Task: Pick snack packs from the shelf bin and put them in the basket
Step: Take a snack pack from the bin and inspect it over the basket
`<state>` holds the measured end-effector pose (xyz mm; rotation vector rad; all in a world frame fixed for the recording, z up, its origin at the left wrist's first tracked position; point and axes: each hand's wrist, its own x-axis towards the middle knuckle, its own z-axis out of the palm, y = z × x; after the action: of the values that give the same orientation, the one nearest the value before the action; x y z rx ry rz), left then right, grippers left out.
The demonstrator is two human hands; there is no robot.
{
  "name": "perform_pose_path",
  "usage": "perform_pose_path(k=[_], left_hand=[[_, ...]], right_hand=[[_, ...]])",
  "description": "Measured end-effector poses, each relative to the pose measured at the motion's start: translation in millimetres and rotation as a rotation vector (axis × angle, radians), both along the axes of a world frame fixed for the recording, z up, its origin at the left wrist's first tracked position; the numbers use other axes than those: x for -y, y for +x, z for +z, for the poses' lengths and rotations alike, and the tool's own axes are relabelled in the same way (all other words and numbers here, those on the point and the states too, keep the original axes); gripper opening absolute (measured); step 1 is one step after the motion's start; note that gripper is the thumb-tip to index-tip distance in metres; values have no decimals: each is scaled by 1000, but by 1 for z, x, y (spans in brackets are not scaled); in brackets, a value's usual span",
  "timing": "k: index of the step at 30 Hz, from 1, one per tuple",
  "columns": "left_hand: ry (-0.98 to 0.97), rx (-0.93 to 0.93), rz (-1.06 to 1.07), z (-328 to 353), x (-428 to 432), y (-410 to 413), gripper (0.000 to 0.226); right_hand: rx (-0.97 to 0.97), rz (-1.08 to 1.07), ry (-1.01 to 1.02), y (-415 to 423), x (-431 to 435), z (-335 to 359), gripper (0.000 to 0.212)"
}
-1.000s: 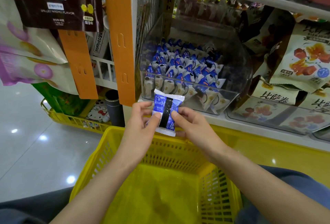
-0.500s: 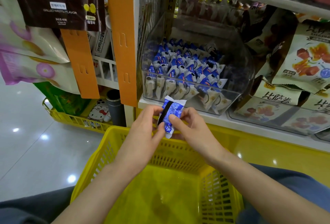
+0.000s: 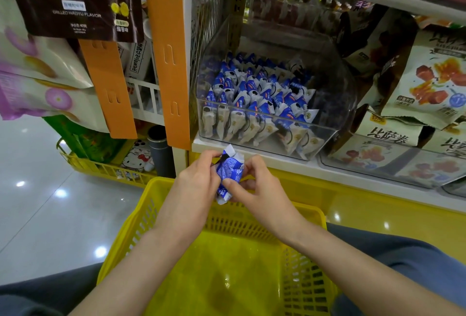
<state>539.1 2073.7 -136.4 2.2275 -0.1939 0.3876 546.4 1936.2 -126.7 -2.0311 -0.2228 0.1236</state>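
Above the basket's (image 3: 306,209) far rim, you pinch one blue snack pack (image 3: 229,173) between both hands. Left hand (image 3: 194,184) curls on its left edge; right hand (image 3: 259,189) nips its right edge. Pack near upright, long axis vertical, crumpled. Basket floor lies below it, toward you; shelf bin (image 3: 264,139) beyond the rim. Both hands equally near, so either could release it, by my reading.
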Motion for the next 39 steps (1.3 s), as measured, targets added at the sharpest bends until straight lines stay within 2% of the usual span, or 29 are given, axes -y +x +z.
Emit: perform_pose_path(k=[7,13,16,18,19,20,22,23,26,27,31,33,37,39], left_hand=[[41,36,14,-1,-4,2,11],[-209,-68,80,5,-1,8,21],[-496,-263,30,12,3,8,36],[-677,-432,-83,17,6,4,54],[-704,-475,-134,18,8,2,56],[-701,-480,-164,18,9,1,52],[-671,-441,-145,17,11,2,28],[-653,-428,-127,18,10,3,20],[-635,-431,-145,16,8,5,17],[-642,-442,-160,16,8,4,17],[-711,-457,-142,15,10,2,15],[-742,-476,-111,16,9,3,17],[-812,-531,-93,16,10,3,21],[-841,-571,-94,16,10,2,21]], right_hand=[[99,71,-57,-4,1,-5,25],[106,76,55,-2,2,0,22],[54,47,160,-1,0,3,31],[71,-11,131,0,1,5,40],[89,-39,96,1,2,6,45],[100,-56,68,2,3,6,50],[90,-60,56,4,3,8,57],[78,-50,66,4,4,8,52],[62,-47,119,8,6,13,13],[55,-65,133,10,7,14,8],[57,-57,108,13,11,16,13],[154,-17,29,10,11,15,11],[626,102,-398,7,17,15,13],[676,124,-442,8,19,16,14]])
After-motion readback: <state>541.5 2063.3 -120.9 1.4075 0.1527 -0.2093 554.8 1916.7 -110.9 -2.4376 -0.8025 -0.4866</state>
